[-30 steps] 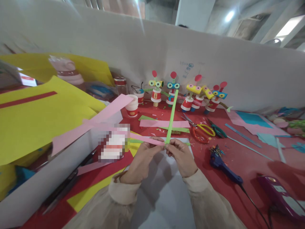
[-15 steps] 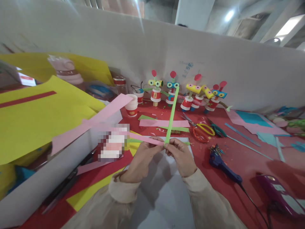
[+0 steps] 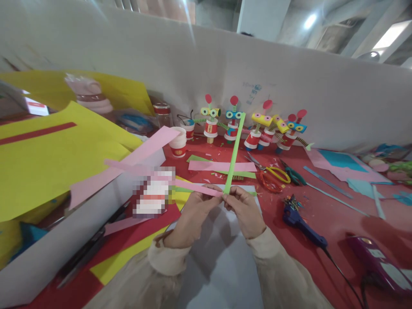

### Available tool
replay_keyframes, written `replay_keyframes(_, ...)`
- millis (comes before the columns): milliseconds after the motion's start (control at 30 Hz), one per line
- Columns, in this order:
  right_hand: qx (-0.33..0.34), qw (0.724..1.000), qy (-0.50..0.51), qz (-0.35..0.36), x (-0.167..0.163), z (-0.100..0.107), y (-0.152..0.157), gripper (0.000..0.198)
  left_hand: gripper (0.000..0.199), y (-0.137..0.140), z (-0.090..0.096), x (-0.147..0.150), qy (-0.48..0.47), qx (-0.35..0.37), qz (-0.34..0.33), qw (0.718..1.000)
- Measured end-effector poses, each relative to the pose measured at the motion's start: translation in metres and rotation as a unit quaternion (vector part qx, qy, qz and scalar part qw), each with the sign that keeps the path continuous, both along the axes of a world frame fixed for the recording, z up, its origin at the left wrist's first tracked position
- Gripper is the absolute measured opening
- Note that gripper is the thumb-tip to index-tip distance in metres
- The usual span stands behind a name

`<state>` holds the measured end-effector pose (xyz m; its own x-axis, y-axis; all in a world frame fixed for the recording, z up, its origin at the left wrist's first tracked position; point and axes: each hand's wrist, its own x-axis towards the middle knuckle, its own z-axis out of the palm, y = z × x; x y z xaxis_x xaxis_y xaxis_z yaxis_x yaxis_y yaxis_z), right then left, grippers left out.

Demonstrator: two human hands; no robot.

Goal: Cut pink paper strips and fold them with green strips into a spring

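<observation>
Between my two hands a pink paper strip (image 3: 193, 187) and a green paper strip (image 3: 236, 152) meet at a corner, roughly at a right angle. My left hand (image 3: 196, 212) is closed in a pinch on the pink strip, which runs off to the left. My right hand (image 3: 243, 210) pinches the joined corner, where the green strip rises away from me. Fingertips of both hands almost touch and hide part of the joint. Beneath them lies a grey-white board (image 3: 219, 257).
Paper-cup robot figures (image 3: 210, 128) stand along the back wall. Scissors (image 3: 277, 174), pliers (image 3: 292, 172) and a blue hot glue gun (image 3: 302, 223) lie to the right, with a purple device (image 3: 378, 262) beyond. Stacked paper cups (image 3: 178, 143) and yellow paper (image 3: 58, 159) are left.
The green strip's far end has swung slightly right and up. The pink strip's left end has shifted a little left. Both hands stay almost in place.
</observation>
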<state>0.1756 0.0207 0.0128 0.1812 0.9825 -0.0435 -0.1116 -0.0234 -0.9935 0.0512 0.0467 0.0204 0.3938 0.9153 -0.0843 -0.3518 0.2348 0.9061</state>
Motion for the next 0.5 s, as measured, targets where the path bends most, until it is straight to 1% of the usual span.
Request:
replay_keyframes(233,0.001,1.0,0.014,-0.002,-0.0004,-0.0004,0.0005,0.014,0.008,-0.0015,0.0024,0.0003,-0.005,0.009,0.004,1.0)
replay_keyframes(400,-0.003,1.0,0.015,-0.003,0.0015,-0.0036,0.0021,0.014,0.008,-0.0018,0.0034,-0.0003,0.01,0.01,0.01,1.0)
replay_keyframes(500,-0.003,1.0,0.014,-0.004,0.0023,-0.0026,0.0025,0.013,0.017,0.0003,0.0011,-0.0009,0.011,0.006,0.031,0.999)
